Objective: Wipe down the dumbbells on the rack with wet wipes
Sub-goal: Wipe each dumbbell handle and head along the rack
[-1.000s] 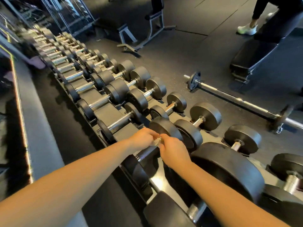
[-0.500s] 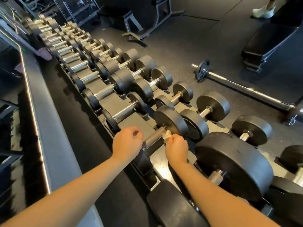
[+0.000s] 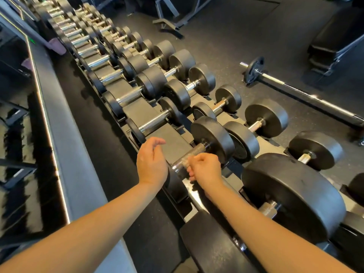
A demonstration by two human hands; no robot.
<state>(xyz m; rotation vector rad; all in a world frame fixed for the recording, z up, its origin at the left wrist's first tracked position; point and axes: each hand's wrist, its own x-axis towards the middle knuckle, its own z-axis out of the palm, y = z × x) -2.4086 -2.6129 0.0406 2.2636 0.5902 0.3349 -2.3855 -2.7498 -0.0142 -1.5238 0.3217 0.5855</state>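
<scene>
Head view — left hand (image 3: 151, 163) loose, empty; right hand (image 3: 205, 168) pinches one wipe (image 3: 186, 161) against dumbbell (image 3: 212, 135).

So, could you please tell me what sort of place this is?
A gym's free-weights area, most likely: a long rack of dumbbells, a barbell on the floor and a weight bench.

Dumbbells (image 3: 157, 81): black round heads, knurled metal handles, lying level in two rows on the long black rack (image 3: 174, 143); largest heads at the near end. Wet wipe (image 3: 185, 162): small pale wad against the handle of one near dumbbell (image 3: 213, 137), pinched in the right hand (image 3: 204, 168).
</scene>
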